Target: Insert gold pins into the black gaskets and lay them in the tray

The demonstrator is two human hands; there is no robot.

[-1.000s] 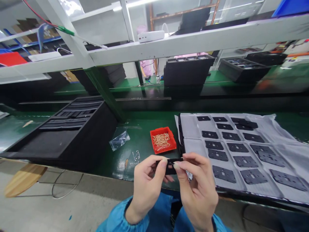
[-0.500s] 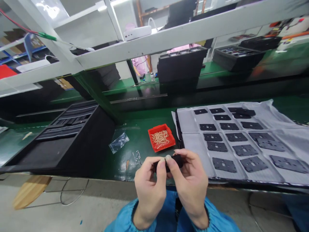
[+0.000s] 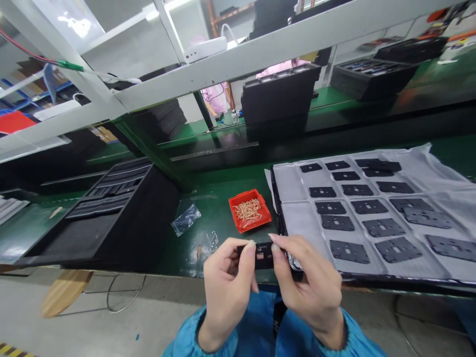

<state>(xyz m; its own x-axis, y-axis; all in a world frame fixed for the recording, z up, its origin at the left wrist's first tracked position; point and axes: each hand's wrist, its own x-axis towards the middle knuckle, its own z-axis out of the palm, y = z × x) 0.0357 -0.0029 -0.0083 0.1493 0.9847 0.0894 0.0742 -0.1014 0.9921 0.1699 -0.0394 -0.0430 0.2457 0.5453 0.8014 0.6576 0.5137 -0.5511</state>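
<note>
A small flat black plate (image 3: 264,261) with a rectangular cutout is held up just past the table's front edge. My left hand (image 3: 227,282) pinches its left end, the thumb lying on the near face. At the right end my right hand (image 3: 310,285) grips it between thumb and forefinger. Beyond the hands sits a red tray (image 3: 241,229) with many thin gold-coloured metal pieces (image 3: 248,210) in it. Similar black plates (image 3: 349,251) lie in rows on a white-sheeted tray (image 3: 297,218) to the right of my hands.
Left of the red tray are a clear plastic bag (image 3: 186,219) and several small silvery pieces (image 3: 212,241). A large black box (image 3: 148,223) stands further left. Across the back runs a white shelf beam (image 3: 253,69); a person in pink (image 3: 215,99) is behind it.
My hands have moved apart, the right one shifting rightward. The plate has turned so its flat face and cutout show between them. The view has shifted slightly.
</note>
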